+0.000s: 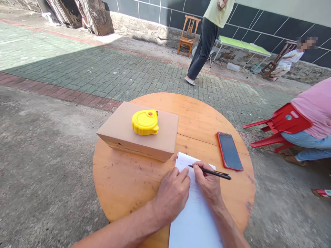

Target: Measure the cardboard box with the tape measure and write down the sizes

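Observation:
My right hand (208, 182) pinches a black pen (214, 172), its tip touching the upper part of a white paper pad (195, 220). Faint handwriting shows near the pad's top edge. My left hand (174, 193) lies over the pad's left edge with curled fingers, pressing it down close to the pen tip; the underside of this hand is hidden. Just beyond it, a brown cardboard box (113, 127) lies flat, with a yellow tape measure (145, 122) on top. To the right of my right hand is a phone in a red case (230, 151), screen up and dark.
All this is on a round wooden table (124, 186). A seated person in pink (315, 106) is on a red plastic chair (289, 120) at the right. Farther back are a standing person (207, 38), a wooden chair (188, 36), a green folding table (243, 45) and another seated person.

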A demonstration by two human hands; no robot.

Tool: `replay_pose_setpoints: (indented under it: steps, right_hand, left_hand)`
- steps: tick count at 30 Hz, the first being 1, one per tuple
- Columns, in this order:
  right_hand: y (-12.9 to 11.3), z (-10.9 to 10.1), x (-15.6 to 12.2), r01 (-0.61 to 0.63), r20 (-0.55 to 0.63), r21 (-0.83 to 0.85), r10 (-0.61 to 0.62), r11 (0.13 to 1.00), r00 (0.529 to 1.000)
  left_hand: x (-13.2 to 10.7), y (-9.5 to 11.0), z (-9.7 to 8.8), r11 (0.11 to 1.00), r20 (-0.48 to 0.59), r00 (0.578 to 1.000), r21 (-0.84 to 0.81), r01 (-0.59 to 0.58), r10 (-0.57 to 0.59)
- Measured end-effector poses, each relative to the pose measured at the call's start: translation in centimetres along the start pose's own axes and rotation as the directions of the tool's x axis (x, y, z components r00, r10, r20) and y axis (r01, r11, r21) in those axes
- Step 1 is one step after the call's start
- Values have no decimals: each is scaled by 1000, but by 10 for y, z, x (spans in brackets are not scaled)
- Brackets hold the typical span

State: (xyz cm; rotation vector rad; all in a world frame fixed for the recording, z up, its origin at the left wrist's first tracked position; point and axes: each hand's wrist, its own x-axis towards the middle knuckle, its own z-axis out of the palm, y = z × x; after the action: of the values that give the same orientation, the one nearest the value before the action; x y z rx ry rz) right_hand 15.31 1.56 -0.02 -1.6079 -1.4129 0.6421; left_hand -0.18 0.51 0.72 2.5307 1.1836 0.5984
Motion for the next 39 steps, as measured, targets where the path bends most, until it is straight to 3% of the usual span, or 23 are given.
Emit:
replay_pose_setpoints:
  steps: [16,39]
  right_hand:
    - [-6,1,2,42,-1,-32,-42,999,999]
    - [-1,-1,0,-10,-14,-2,10,1000,1000]
  left_hand:
    - [1,0,1,1000,9,1000,-14,2,-2]
    - [-1,-1,1,1000,35,999,-11,8,-8]
